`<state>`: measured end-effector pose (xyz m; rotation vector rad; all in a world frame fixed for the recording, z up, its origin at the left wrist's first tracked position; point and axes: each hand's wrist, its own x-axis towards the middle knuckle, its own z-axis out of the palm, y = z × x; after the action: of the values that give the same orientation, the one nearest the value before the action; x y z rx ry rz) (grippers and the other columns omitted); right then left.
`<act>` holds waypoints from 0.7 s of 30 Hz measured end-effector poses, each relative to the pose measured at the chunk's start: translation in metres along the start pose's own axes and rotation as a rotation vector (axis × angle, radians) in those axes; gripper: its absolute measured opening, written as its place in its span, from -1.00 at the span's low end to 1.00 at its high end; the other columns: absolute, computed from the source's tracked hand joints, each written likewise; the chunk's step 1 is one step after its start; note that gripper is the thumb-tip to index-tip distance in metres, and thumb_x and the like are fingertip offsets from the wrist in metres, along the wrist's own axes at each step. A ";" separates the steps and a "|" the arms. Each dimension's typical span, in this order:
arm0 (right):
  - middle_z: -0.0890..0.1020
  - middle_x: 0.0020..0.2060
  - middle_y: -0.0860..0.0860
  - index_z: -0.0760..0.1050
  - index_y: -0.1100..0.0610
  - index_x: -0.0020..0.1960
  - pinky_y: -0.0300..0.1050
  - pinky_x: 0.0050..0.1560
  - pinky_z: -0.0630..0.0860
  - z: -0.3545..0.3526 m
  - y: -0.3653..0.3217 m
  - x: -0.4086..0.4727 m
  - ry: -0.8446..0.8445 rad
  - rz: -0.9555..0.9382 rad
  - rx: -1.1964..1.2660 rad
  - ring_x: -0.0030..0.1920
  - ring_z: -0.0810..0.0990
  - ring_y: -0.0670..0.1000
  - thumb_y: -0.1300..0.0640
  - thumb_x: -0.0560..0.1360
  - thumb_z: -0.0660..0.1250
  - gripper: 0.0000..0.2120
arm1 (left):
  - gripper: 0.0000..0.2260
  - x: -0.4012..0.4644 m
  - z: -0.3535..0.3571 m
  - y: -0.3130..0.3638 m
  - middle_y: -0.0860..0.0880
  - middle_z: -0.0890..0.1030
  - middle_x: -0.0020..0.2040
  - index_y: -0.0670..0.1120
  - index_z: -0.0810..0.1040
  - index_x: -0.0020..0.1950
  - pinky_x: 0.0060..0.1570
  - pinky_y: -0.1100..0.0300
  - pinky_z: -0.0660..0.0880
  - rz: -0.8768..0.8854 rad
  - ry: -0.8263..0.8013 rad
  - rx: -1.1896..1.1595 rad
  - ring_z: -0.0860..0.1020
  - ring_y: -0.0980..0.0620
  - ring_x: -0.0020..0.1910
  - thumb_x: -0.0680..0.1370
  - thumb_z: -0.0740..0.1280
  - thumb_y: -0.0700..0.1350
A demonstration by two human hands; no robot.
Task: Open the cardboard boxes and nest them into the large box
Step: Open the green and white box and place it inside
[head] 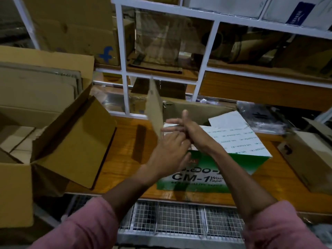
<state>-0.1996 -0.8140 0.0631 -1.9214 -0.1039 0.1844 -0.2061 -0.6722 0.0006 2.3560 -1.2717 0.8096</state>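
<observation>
pink sleeves point(86, 225) filled the bottom of the view, and beyond them both forearms reached out over the wooden counter point(124, 141). under the counter's near edge sat wire mesh baskets point(179, 218).

the left hand point(170, 155) was curled narrow against the top of a green and white carton point(197, 178) printed "cm-1" and "tape"; whether it actually gripped a flap or only pressed on it could not be told. the right hand point(186, 126) crossed just above it, fingers spread fairly wide, thumb up, holding nothing that could be made out. a brown flap point(155, 112) stood upright just left of the right hand's fingertips, and a white flap point(239, 141) printed with small repeating text lay folded out to the right of both hands.

the large box point(23, 141), brown and open, sat well to the left of the hands, with flattened cardboard inside and one big flap point(75, 141) hanging out toward the counter.

the step in hand looked like opening the tape carton's top. the risk, as i judged it: the upright brown flap was unsupported and could drop back over the opening, catching the fingers. another brown box point(309, 159) sat near the right forearm and could be knocked by a wide elbow. that hanging flap would likely block the nest unless pushed aside.
</observation>
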 end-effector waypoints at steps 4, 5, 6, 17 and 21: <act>0.65 0.08 -0.03 0.57 0.00 0.18 -0.01 0.05 0.52 -0.012 0.026 0.010 0.237 0.011 -0.457 0.10 0.62 -0.01 -0.31 0.67 -0.05 -0.46 | -0.50 0.013 0.005 -0.029 -0.08 0.34 0.49 0.00 0.31 0.50 0.43 -0.22 0.24 -0.558 -0.190 -0.007 0.23 -0.11 0.49 0.62 0.16 0.19; 0.64 0.09 -0.01 0.57 0.01 0.17 0.08 0.09 0.51 -0.021 0.038 0.012 0.270 0.026 -0.622 0.10 0.60 0.04 -0.33 0.65 -0.06 -0.43 | -0.50 0.009 0.011 -0.037 -0.08 0.32 0.49 0.02 0.28 0.52 0.41 -0.20 0.28 -0.665 -0.204 -0.093 0.22 -0.11 0.47 0.63 0.20 0.17; 0.64 0.14 0.01 0.56 0.01 0.20 0.16 0.16 0.48 -0.032 0.048 0.014 0.275 0.062 -0.779 0.15 0.58 0.08 -0.37 0.62 -0.07 -0.39 | -0.52 0.004 0.017 -0.043 -0.08 0.32 0.48 0.03 0.25 0.53 0.37 -0.17 0.36 -0.758 -0.215 -0.214 0.25 -0.11 0.45 0.64 0.23 0.12; 0.63 0.13 0.11 0.59 0.08 0.18 0.33 0.36 0.34 -0.101 0.021 0.013 0.379 0.131 -0.899 0.18 0.56 0.18 -0.32 0.65 -0.04 -0.40 | -0.70 0.004 0.035 -0.050 -0.05 0.40 0.38 0.01 0.34 0.43 0.22 -0.10 0.52 -0.914 0.002 -0.459 0.44 -0.04 0.29 0.70 0.12 -0.01; 0.54 -0.25 -0.03 0.55 0.07 -0.02 -0.09 -0.21 0.40 -0.121 -0.040 0.000 0.480 -0.042 -0.835 -0.24 0.52 -0.05 -0.05 0.68 0.20 -0.75 | -0.62 0.046 -0.015 -0.051 -0.08 0.64 -0.03 -0.11 0.50 0.14 -0.14 0.09 0.62 -0.942 0.111 -0.790 0.65 -0.07 -0.05 0.73 0.00 0.10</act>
<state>-0.1779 -0.9112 0.1422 -2.7312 0.1235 -0.4187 -0.1482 -0.6660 0.0395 1.8489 -0.2212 0.0795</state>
